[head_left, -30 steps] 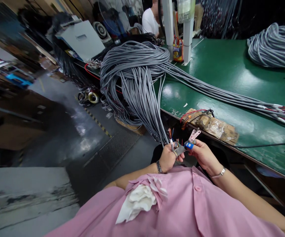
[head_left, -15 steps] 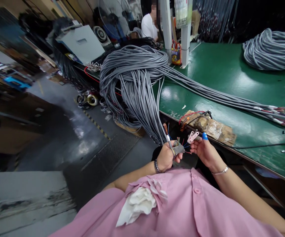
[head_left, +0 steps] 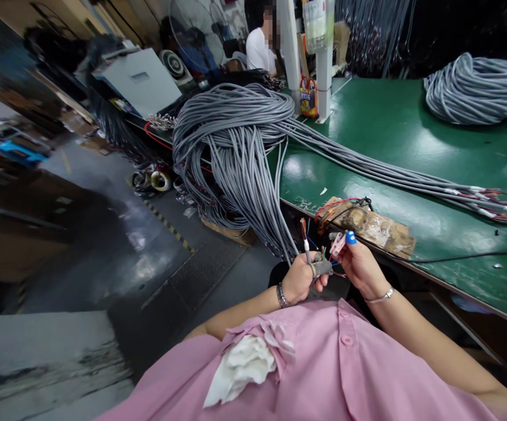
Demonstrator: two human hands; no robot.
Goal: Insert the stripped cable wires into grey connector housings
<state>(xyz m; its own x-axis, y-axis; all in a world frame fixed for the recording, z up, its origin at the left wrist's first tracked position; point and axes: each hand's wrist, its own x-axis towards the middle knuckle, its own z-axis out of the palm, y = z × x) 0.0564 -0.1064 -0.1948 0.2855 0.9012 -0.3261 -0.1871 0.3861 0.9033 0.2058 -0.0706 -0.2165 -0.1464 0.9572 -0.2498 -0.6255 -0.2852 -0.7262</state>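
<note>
My left hand [head_left: 299, 278] is closed round a grey cable [head_left: 307, 252] whose jacket ends in a white band and a fan of thin coloured wires [head_left: 304, 230]. A worn grey cover sits at its thumb, and more fine red, blue and green wires stick out beside it. Close by on the right, my right hand [head_left: 361, 269] pinches a small pink two-armed clip-like tool [head_left: 337, 244] against those wires. A blue cot [head_left: 350, 237] covers the right thumb. Whether a wire lies between the tool's arms is too small to tell.
A large bundle of grey cables [head_left: 235, 128] hangs over the edge of the green table [head_left: 380, 134], its stripped ends reaching right. A wooden block [head_left: 376, 228] with wires lies at the near edge. Another cable coil [head_left: 476, 90] rests behind. A person [head_left: 259, 47] sits beyond.
My right hand has moved left with the pink tool, closer to my left hand and the wires. The cable end in my left hand stands more upright and further right.
</note>
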